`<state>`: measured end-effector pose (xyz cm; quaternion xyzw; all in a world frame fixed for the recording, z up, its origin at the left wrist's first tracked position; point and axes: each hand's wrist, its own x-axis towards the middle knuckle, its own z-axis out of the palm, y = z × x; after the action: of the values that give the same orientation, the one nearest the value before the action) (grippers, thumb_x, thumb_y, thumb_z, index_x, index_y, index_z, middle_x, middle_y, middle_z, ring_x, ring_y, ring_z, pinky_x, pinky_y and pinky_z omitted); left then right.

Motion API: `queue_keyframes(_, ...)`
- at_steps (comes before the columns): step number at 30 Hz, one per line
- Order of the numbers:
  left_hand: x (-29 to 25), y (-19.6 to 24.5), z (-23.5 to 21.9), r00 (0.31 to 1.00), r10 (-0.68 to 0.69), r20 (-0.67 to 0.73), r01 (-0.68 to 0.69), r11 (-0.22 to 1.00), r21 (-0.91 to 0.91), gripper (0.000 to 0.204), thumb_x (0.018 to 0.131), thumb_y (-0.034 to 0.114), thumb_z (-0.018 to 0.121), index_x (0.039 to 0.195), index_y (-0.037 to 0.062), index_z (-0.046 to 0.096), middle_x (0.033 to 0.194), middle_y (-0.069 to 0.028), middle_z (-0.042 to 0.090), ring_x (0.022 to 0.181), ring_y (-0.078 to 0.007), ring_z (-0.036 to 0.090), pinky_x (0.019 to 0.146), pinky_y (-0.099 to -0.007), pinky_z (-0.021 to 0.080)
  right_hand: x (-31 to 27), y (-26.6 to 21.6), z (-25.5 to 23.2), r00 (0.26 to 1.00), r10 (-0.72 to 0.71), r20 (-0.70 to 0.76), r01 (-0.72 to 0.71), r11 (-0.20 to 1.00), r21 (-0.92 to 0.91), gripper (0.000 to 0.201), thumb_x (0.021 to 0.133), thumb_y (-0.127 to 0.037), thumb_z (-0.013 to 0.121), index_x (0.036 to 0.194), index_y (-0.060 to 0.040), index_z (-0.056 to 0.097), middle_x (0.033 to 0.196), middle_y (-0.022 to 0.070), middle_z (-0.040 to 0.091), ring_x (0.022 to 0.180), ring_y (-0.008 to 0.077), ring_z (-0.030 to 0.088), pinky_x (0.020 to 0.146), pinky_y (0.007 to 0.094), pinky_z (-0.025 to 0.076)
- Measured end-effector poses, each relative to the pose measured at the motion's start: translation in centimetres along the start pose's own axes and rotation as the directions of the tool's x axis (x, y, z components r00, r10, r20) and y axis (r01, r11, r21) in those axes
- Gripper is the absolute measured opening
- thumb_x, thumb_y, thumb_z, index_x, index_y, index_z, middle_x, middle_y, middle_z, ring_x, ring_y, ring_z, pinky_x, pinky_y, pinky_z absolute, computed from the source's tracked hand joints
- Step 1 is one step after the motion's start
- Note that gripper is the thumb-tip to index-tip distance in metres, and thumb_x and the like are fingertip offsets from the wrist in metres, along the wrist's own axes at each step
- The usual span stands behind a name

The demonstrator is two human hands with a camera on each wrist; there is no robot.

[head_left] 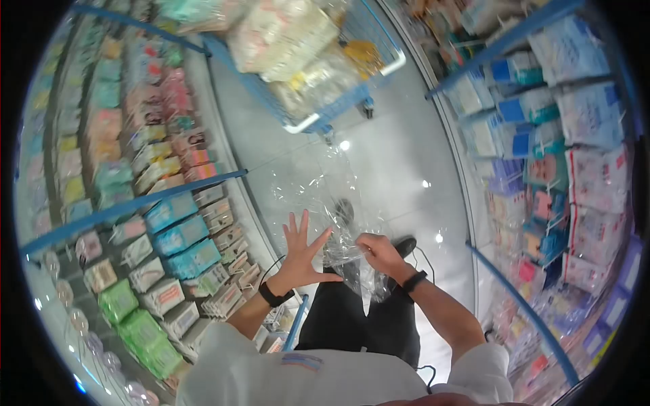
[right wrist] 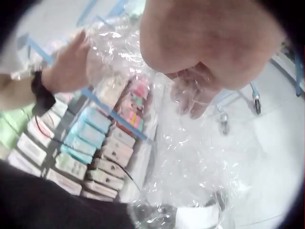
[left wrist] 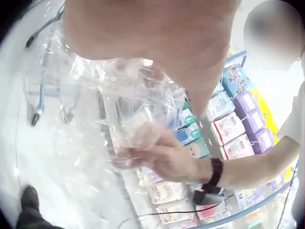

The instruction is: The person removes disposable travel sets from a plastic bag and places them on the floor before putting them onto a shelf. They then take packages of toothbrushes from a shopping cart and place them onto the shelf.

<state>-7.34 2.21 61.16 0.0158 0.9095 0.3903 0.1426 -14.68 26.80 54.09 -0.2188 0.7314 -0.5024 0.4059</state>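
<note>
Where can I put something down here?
On the floor right of the plastic, between the cart, right shelf and right shoe. Another bare strip lies between cart and left shelf. Both shelves and the cart are crowded.

2 hands (head_left: 298, 260) at clear plastic (head_left: 347, 250), blue cart (head_left: 267, 105), hanging packages (head_left: 596, 179)

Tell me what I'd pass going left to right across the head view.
Light-blue packs on the left shelf → left hand → right hand → dark band on the right wrist → red-and-white packs on the right.
</note>
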Motion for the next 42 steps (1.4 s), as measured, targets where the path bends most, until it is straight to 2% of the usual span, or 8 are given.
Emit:
queue_keyframes(3,-1.0,1.4,0.7,0.996,-0.071,-0.055,0.069,0.996,-0.052,0.128,0.064,0.046,0.095,0.163,0.0157,0.019,0.158,-0.0327,0.025,0.152,-0.0403,0.017,0.12,-0.061,0.013,-1.3,-6.7,-0.6,1.0,0.022,-0.004,-0.017,0.849,0.528,0.021,0.085,0.012,0.056,0.1,-0.0017,0.062,0.089,0.0016,0.063,0.085,0.0151,0.062,0.077,0.0316,0.05)
queue_keyframes(5,-1.1,2.9,2.4,0.985,-0.061,0.16,0.167,0.56,-0.812,0.107,0.073,0.027,0.092,0.158,0.0086,0.03,0.154,-0.0222,0.038,0.146,-0.0288,0.035,0.119,-0.047,0.028,-1.4,-10.5,-1.6,0.995,-0.029,0.091,-0.024,0.846,0.533,0.02,0.087,0.011,0.058,0.103,-0.0015,0.06,0.097,-0.0031,0.062,0.096,0.0073,0.058,0.083,0.029,0.05)
queue_keyframes(9,-0.4,4.7,0.0,0.982,-0.128,0.137,0.183,0.509,-0.841,0.078,0.08,0.009,0.083,0.147,0.003,0.044,0.141,-0.0116,0.054,0.129,-0.0184,0.052,0.109,-0.0339,0.042,-2.7,-16.1,-3.2,0.991,0.039,0.129,-0.106,0.814,0.571,0.037,0.089,0.004,0.064,0.125,-0.0016,0.057,0.111,0.005,0.063,0.102,0.0141,0.059,0.092,0.0305,0.049)
queue_keyframes(11,-0.1,5.9,-3.5,0.995,-0.089,-0.042,0.03,0.679,-0.734,0.053,0.084,0.002,0.076,0.133,0.0,0.055,0.124,-0.0067,0.065,0.114,-0.0155,0.061,0.098,-0.0316,0.05,-4.1,-21.7,-4.8,0.992,-0.025,0.121,0.032,0.998,-0.058,0.052,0.088,-0.014,0.076,0.133,-0.0025,0.053,0.128,0.0144,0.062,0.111,0.0275,0.063,0.099,0.0373,0.049)
queue_keyframes(20,0.3,5.7,-12.0,0.984,0.066,-0.168,-0.168,0.677,-0.717,0.032,0.084,-0.005,0.067,0.116,-0.0026,0.067,0.111,-0.0109,0.072,0.107,-0.0193,0.066,0.094,-0.0333,0.052,-5.3,-28.3,-5.9,0.914,-0.395,-0.089,0.225,0.679,-0.699,0.08,0.077,-0.017,0.084,0.149,-0.0214,0.048,0.166,0.0224,0.014,0.148,0.0468,0.027,0.11,0.042,0.044)
queue_keyframes(30,4.0,8.2,-17.2,0.9,0.416,-0.133,-0.433,0.888,-0.156,0.08,0.075,0.032,0.088,0.14,0.0047,0.051,0.143,-0.0157,0.051,0.132,-0.0313,0.051,0.111,-0.0402,0.04,-0.9,-25.5,-9.4,0.924,-0.349,-0.158,0.255,0.868,-0.426,0.041,0.072,0.008,0.067,0.112,-0.0003,0.065,0.115,0.0195,0.069,0.108,0.0413,0.066,0.096,0.0411,0.052)
queue_keyframes(40,6.8,13.3,-17.5,0.851,0.166,-0.498,-0.252,0.962,-0.11,0.119,0.062,0.041,0.096,0.156,0.007,0.03,0.158,-0.0287,0.022,0.144,-0.0357,0.035,0.116,-0.043,0.035,4.9,-29.2,-15.1,0.908,-0.42,-0.006,0.391,0.851,-0.35,0.037,0.066,0.01,0.067,0.102,0.0018,0.064,0.098,0.0192,0.069,0.091,0.04,0.066,0.081,0.0391,0.053)
queue_keyframes(42,9.7,13.0,-15.5,0.917,0.215,-0.335,-0.384,0.697,-0.606,0.125,0.063,0.032,0.098,0.159,0.0076,0.023,0.159,-0.0225,0.027,0.145,-0.0286,0.035,0.117,-0.0401,0.034,6.3,-30.6,-16.1,0.917,-0.393,0.067,0.398,0.897,-0.192,0.036,0.066,0.01,0.068,0.101,0.0017,0.064,0.097,0.0177,0.07,0.091,0.0386,0.067,0.082,0.0375,0.053)
